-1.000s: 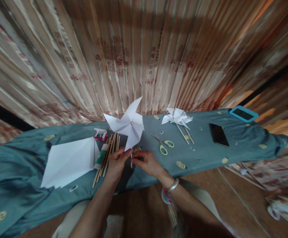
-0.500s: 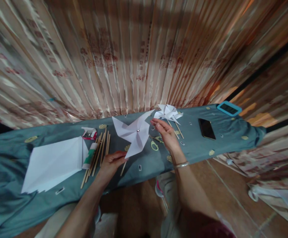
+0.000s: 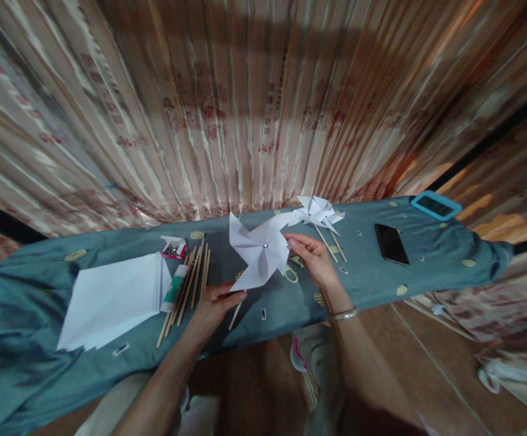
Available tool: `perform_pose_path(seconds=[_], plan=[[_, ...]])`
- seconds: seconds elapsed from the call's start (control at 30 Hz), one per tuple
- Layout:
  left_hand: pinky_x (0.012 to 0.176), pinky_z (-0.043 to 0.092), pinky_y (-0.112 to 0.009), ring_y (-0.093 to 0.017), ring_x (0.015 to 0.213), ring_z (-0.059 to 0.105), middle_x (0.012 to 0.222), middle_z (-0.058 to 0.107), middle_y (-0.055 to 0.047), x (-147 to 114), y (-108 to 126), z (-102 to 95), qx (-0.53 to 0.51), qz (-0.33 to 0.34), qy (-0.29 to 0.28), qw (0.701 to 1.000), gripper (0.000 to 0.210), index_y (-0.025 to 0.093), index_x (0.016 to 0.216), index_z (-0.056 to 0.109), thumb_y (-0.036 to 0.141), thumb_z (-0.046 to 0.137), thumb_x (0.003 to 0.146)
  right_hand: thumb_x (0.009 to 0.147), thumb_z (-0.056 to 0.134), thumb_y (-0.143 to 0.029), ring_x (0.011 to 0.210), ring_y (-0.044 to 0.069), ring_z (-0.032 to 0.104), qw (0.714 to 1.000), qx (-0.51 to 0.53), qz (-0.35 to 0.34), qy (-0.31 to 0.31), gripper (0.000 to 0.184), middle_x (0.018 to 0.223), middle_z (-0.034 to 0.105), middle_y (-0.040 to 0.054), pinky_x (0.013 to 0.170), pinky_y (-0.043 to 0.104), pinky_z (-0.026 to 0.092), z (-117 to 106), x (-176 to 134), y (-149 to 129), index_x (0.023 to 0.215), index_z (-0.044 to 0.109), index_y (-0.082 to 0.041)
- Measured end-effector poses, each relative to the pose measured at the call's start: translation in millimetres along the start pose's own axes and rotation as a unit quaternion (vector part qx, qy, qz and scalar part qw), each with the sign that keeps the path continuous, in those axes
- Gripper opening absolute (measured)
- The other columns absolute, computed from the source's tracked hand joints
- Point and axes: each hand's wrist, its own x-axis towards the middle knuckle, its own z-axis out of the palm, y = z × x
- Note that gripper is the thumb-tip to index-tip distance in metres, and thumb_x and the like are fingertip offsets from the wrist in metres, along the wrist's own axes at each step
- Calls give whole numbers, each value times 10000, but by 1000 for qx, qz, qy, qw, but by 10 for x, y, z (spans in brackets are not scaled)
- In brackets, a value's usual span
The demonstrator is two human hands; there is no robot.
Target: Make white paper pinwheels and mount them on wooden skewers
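Left hand grips the pinwheel by its stick; whether my right hand pinches its edge I can't tell.
Pushing too hard could loosen the pin between my hands.

Place: indoors, home-like; exact room type undetermined. Evidence: pleated, printed curtain filling the upper frame; dark bars at left and right edges; desk across the middle, draped in teal cloth with yellow motifs; brown floor with pale seam, lower right.
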Motion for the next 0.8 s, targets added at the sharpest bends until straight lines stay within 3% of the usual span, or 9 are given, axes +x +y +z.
perform_pose_path(seconds=[0.23,0.53,0.8], plan=[[822,520,-388,-261,781,683,749,758,-65,11,-14,-14,-11,3,33,999,200,213,672,775,310,802,500,637,807,-383,629,125,597,999,5,45,-21,259,725,727,-1,634,246,479,49,-39,43,836,764,-223],[842,487,-349,-238,838,658,818,749,-68,3,-29,-32,-15,12,17,1000,212,204,725,780,314,793,545,636,812,-380,652,126,613,990,60,89,-91,270,756,733,18,637,248,481,135,-107,19,844,763,-214],[770,484,-308,-215,781,641,750,730,-47,5,-31,-30,4,17,0,1000,217,183,704,771,333,789,548,638,821,-394,626,114,624,976,100,119,-151,293,751,725,16,691,257,516,253,-155,49,853,758,-205]])
